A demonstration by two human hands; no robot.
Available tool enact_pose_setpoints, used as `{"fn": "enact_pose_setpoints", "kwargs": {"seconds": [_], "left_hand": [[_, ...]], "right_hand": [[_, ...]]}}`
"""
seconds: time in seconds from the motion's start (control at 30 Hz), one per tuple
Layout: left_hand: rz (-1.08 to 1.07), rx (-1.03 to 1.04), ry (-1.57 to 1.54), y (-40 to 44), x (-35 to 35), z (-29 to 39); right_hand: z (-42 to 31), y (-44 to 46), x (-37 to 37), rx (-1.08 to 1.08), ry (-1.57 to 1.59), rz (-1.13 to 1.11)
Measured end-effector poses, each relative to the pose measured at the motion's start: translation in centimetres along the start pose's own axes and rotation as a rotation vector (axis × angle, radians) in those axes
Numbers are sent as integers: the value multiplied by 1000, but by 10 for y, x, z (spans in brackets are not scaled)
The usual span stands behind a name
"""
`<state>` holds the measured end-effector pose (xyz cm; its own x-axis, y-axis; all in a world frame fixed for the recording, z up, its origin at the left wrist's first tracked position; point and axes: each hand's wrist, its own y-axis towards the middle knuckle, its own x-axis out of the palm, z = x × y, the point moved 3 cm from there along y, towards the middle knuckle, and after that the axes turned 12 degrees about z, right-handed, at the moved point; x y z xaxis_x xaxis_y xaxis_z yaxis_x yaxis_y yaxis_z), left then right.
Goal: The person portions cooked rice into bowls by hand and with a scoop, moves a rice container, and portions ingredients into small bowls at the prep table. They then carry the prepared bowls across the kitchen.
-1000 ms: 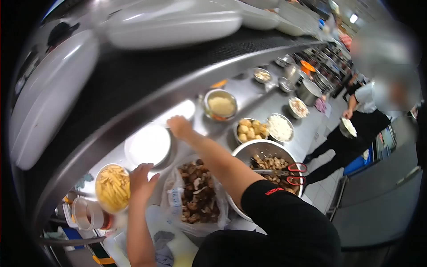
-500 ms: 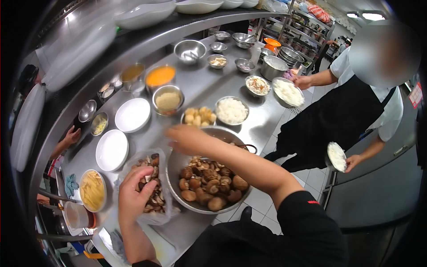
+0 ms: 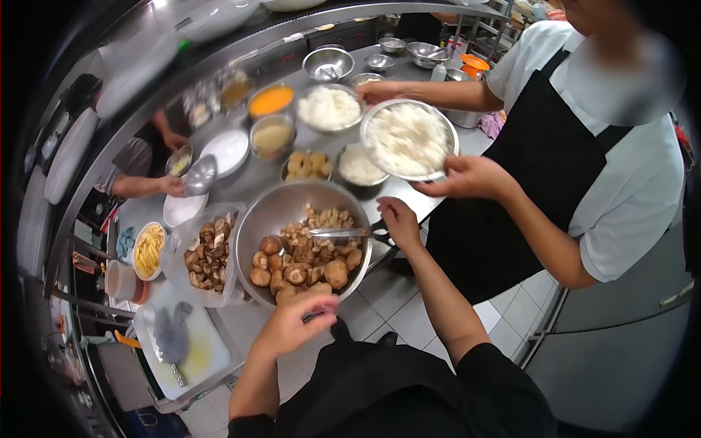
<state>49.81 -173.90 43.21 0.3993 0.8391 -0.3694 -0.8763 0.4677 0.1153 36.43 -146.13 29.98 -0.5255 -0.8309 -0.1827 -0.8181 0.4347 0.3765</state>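
Note:
A large steel bowl [image 3: 250, 208] holds whole brown mushrooms [image 3: 336, 273] and cut mushroom pieces [image 3: 332, 217]. Scissors [image 3: 339, 233] lie across it, their dark handle over the right rim. Just beside that handle is my right hand [image 3: 399, 222], fingers bent and apart, holding nothing visible. My left hand [image 3: 292, 325] is at the bowl's near rim, over some mushrooms, with its fingers loosely curled but apart and nothing visible in them. Left of the bowl, a clear plastic bag [image 3: 175, 252] contains sliced mushrooms [image 3: 208, 252].
At right, a co-worker holds two bowls of white rice-like food [image 3: 409, 139] [image 3: 328, 108] over the table. Another person's hand [image 3: 173, 185] at left holds a metal bowl [image 3: 201, 175]. A cutting board [image 3: 212, 354] with a knife [image 3: 177, 374] lies at lower left.
My right hand has moved from over the bowl's far side to its right rim. My left hand has left the bag for the bowl's near rim. The co-worker has brought both bowls over the table.

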Motion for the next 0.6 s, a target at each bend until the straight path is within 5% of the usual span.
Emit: {"fn": "enact_pose_setpoints", "kwargs": {"seconds": [0.1,0.23,0.43,0.53,0.6], "left_hand": [[264,-19,143,12,4,-48],[393,-23,201,30,1,-72],[329,188,390,26,-1,-79],[343,125,303,19,-5,-84],[376,157,261,17,-10,-84]], "right_hand": [[-12,-8,23,-294,-187,-95],[-30,-8,34,-91,-391,-138],[-90,-7,44,-154,-733,-377],[-123,-13,68,-518,-691,-167],[-133,-19,99,-642,-606,-221]]}}
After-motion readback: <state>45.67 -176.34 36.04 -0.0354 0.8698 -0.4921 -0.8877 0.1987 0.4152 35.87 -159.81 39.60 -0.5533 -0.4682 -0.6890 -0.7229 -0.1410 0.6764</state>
